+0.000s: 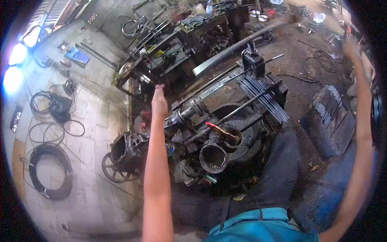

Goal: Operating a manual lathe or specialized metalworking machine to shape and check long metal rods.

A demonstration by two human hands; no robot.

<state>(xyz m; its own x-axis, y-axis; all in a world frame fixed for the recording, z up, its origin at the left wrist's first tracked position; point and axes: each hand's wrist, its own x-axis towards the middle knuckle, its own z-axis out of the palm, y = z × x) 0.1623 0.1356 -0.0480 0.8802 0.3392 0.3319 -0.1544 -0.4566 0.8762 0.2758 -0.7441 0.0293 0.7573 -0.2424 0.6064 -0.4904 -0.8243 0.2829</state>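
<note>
Grip, left: my left hand (159, 101) is stretched forward, fingers together and flat, holding nothing; it hovers over the near end of the shaft (189, 112), apart from it.
Grip, right: my right hand (351, 47) is raised far right; blurred, so I cannot tell how its fingers stand.
Shaft: lies across the machine (225, 133), propped by its frame.
Axis: long axis runs lower left to upper right, far end toward the black block (253, 61).
Beyond: rods (262, 97) fan beside it; cables (48, 177) coil on the floor.
</note>
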